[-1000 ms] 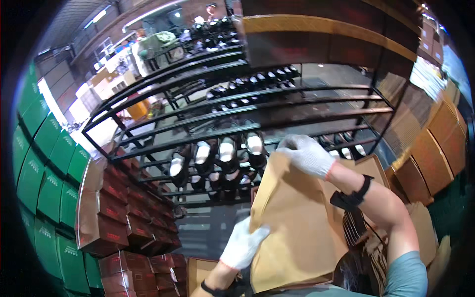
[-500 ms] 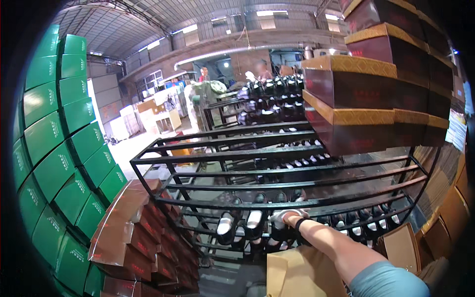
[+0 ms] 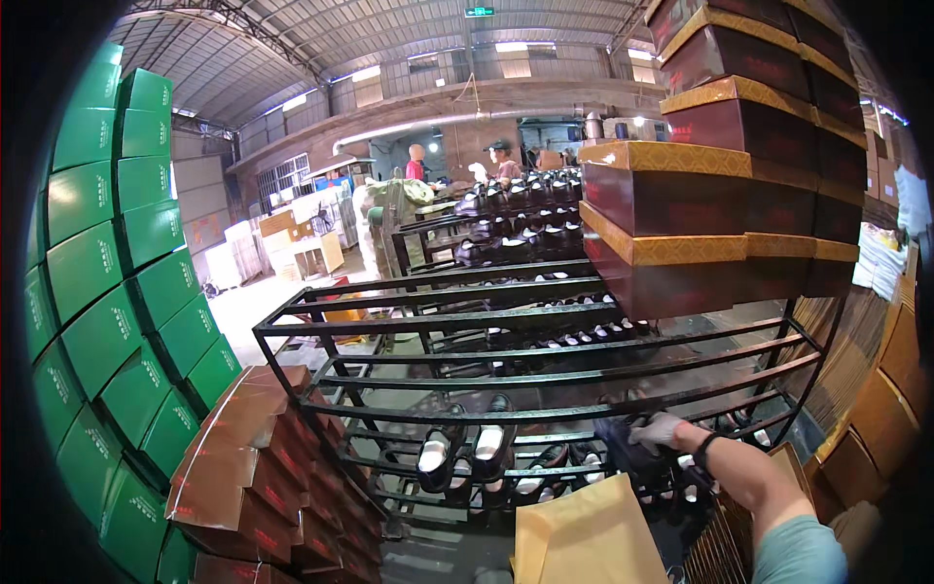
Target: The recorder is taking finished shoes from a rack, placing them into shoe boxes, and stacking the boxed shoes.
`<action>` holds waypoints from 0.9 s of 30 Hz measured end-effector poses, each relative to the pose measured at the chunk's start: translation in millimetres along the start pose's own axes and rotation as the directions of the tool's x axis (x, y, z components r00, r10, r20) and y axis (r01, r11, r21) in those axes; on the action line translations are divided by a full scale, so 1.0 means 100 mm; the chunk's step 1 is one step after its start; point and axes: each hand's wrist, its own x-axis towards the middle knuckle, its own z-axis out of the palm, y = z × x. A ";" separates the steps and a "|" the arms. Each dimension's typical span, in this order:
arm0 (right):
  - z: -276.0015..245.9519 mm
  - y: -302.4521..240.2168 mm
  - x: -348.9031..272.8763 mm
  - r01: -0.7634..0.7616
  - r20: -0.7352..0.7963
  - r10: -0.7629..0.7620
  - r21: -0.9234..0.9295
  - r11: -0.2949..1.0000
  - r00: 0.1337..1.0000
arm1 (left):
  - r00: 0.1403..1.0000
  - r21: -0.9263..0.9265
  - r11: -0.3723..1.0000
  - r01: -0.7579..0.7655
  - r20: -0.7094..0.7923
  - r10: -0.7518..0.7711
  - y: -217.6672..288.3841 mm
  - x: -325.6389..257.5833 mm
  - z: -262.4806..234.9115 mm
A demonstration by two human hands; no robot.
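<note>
R hand (image 3: pixel 660 429), in a white glove w/ a black wristband, reaches into the black metal rack (image 3: pixel 545 341) at a lower shelf, near its right end. It's clenched around a dark shoe (image 3: pixel 623 446), fingers wrapped over the top of it; shoe sits at the front rail of that shelf, just left of the glove. L hand not in view.

Just below the R forearm, a tan paper bag (image 3: pixel 589 530) stands up at the bottom edge of the view, in front of the rack's lower right part; can't tell what holds it.

Same lower shelves carry more dark shoes w/ pale insoles (image 3: pixel 457 453), toes pointing out, left of the held shoe. Upper rack tiers mostly bare bars; more shoes on a second rack (image 3: pixel 506 224) behind.

Dark red boxes w/ gold lids (image 3: pixel 739 185) stacked on the rack's top right corner. Green boxes (image 3: pixel 107 292) form a wall at far left; brown-red boxes (image 3: pixel 253 457) piled at the rack's lower left corner. Flat cardboard (image 3: pixel 876 409) leans at far right. Two people (image 3: pixel 462 161) stand far back.
</note>
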 end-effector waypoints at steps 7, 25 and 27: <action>-0.16 0.95 -1.70 -0.013 -0.084 0.083 0.621 0.784 0.993 | 0.993 -0.183 0.978 0.104 -0.043 -0.114 0.15 0.07 0.01; 0.17 -0.04 -3.92 0.349 -0.324 -0.288 0.147 0.925 0.901 | 0.613 -0.360 0.673 0.646 0.770 -0.176 0.72 0.10 1.03; 0.10 -0.24 -3.94 0.362 -0.357 -0.232 0.356 0.861 0.905 | 0.620 -0.055 0.920 0.387 0.755 -0.215 0.21 0.32 1.41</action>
